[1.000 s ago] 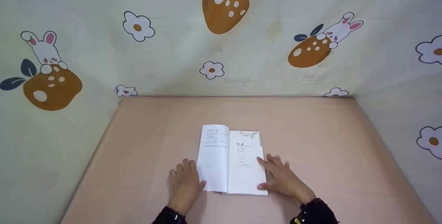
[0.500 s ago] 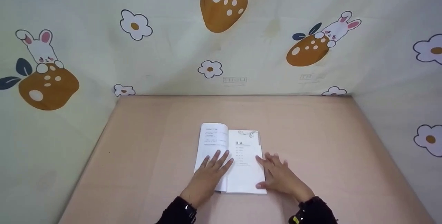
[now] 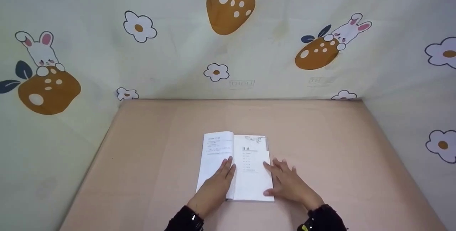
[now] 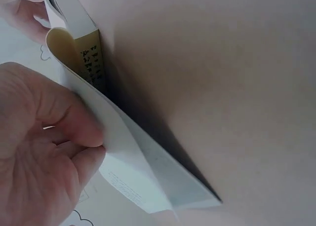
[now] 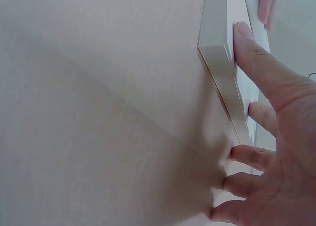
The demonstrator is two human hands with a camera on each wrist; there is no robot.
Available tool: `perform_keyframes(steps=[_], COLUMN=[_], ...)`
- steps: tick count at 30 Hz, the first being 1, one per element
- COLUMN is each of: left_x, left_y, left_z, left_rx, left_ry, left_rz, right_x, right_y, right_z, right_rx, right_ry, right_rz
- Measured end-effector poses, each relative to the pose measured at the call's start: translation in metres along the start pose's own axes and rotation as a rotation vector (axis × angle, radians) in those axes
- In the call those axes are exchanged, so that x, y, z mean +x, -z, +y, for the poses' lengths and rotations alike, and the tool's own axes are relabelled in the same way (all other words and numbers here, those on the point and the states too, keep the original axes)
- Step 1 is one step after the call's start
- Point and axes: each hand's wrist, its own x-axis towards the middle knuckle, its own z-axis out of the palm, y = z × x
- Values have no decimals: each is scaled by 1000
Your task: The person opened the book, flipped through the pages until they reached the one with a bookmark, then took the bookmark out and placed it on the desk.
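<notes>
A paperback book (image 3: pixel 253 184) lies spread on the table, with printed text on the left page and a floral corner mark on the right one. My left hand (image 3: pixel 214 188) presses along the left page beside the gutter, its fingers straight. In the left wrist view that page side (image 4: pixel 123 132) bows up over the table, and a yellowish spine (image 4: pixel 91 55) with dark characters shows. My right hand (image 3: pixel 294 186) rests at the book's right edge, thumb and index finger on the right page. The right wrist view shows its other fingertips (image 5: pixel 217 213) down on the table beside the thick page block (image 5: pixel 224 77).
The table (image 3: pixel 160 135) has a plain pinkish-tan cover. Behind it and on both sides hangs a pale cloth (image 3: pixel 171 53) printed with rabbits, orange fruit and flowers. Dark sleeves (image 3: pixel 185 218) cover both wrists.
My left hand has come from the book's left edge onto the left page and slid along the gutter. The left page now lies flatter and wider. The right hand has stayed in place.
</notes>
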Motion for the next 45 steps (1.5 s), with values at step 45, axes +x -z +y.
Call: perform_keyframes(steps=[45], left_x=[10], left_y=[-7], left_z=[26], left_rx=[20], left_ry=[145], left_rz=[0], right_x=[-6], right_y=[3], right_z=[8], right_rx=[48], right_ry=[73], right_rz=[-81])
